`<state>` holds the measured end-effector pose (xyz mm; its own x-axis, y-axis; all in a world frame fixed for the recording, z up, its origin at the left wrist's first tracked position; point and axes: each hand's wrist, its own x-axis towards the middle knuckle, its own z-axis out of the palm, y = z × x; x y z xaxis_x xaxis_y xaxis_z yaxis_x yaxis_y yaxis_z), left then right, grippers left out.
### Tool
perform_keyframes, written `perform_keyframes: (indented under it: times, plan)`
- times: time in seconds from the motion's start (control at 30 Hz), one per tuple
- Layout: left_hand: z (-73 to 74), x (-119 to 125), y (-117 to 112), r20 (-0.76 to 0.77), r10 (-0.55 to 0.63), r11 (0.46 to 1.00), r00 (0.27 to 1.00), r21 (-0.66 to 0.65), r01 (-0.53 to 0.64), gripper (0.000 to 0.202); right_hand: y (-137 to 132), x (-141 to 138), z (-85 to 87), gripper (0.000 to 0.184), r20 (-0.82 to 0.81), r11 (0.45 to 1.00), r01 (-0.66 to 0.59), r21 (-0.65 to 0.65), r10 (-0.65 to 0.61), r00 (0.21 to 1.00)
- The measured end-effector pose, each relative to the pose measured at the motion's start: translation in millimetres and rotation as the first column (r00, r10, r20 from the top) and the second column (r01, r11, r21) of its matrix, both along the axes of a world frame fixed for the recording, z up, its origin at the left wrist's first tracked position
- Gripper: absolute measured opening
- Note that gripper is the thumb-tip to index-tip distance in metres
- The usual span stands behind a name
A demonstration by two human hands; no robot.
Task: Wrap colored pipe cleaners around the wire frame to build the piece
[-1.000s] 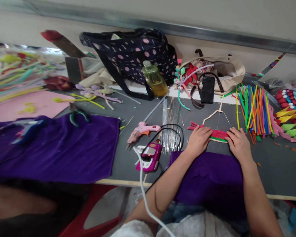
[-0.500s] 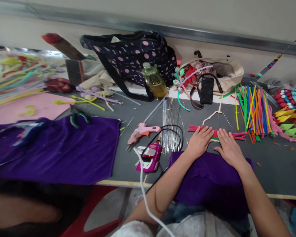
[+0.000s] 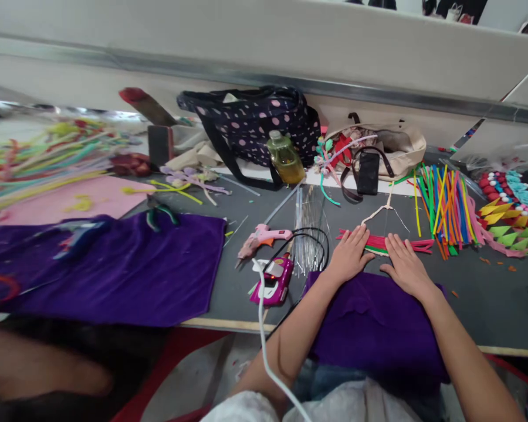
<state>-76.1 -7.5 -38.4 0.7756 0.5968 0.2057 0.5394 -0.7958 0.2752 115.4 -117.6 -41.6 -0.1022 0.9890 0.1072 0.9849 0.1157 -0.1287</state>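
Observation:
My left hand (image 3: 349,255) lies flat, fingers stretched, on the left part of a row of pink pipe cleaners (image 3: 377,241). My right hand (image 3: 407,264) rests flat on the right part, its thumb pointing inward. Loose pink ends stick out past both hands. Between the hands, a green strip (image 3: 374,249) and a cream edge show along the near side of the pink row. A cream cord (image 3: 378,212) with thin wire rises beyond them into a peak. What lies under my palms is hidden.
Left of my arms are a pink glue gun (image 3: 264,235), a magenta device (image 3: 275,284), a white cable (image 3: 264,346) and silver wires (image 3: 310,234). Coloured pipe cleaners (image 3: 449,205) lie to the right. Behind stand a bottle (image 3: 286,158) and bags. A co-worker's arm (image 3: 44,369) is at left.
My left hand has slid slightly left, so more of the pink row shows between my hands. The view has shifted. A red curved thing now shows by the co-worker at left.

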Motion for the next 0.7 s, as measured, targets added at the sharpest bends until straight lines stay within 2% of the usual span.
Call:
perform_keyframes:
  times: [0.13, 0.27, 0.37, 0.53, 0.7]
  plan:
    - [-0.3, -3, 2, 0.067, 0.002, 1.0, 0.998, -0.029, 0.0, 0.064, 7, 13, 5.8, 0.067, 0.05, 1.0, -0.014, -0.013, 0.014, 0.999]
    - [-0.4, -7, 2, 0.184, 0.058, 0.998, 0.981, -0.03, -0.054, 0.037, 11, 20, 15.7, 0.06, 0.086, 1.0, -0.006, 0.005, 0.006, 0.996]
    - [0.9, -8, -1, 0.235, 0.104, 0.994, 0.966, 0.008, -0.109, 0.032, 6, 13, 13.6, 0.065, 0.081, 0.999, 0.034, 0.016, -0.035, 0.996]
    - [3.9, -6, -5, 0.129, -0.013, 0.994, 0.992, 0.114, -0.001, 0.041, -3, -1, -3.7, 0.071, 0.064, 0.995, 0.103, 0.013, -0.103, 0.993]
    - [5.2, -4, -7, 0.05, -0.008, 0.993, 0.999, 0.114, 0.002, 0.045, -3, 0, -7.7, 0.072, 0.046, 0.994, 0.111, 0.008, -0.111, 0.993]
